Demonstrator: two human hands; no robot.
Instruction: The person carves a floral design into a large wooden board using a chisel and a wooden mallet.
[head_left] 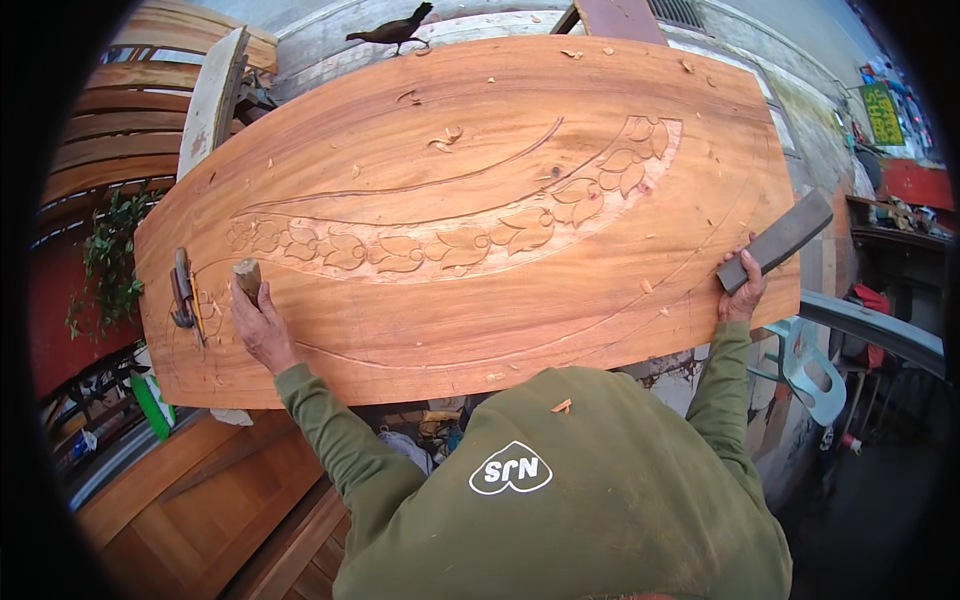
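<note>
A large curved wooden panel (480, 330) lies before me, carved with a band of leaves and flowers (430, 248). Over its left part my left hand (262, 325) is closed round a stubby wooden tool handle (247, 270); any blade is hidden. At the right edge of the panel my right hand (740, 290) grips a dark rectangular block (778, 240), tilted up to the right. Left of my left hand lie a pencil (197, 305) and a dark-handled tool (181, 285), whose kind I cannot make out.
Curled wood shavings (446, 140) are scattered on the panel. A dark bird (395, 30) stands at its far edge. Slatted wood (130, 125) and a leafy plant (110, 250) are at the left. A pale blue plastic chair (812, 380) stands at the right.
</note>
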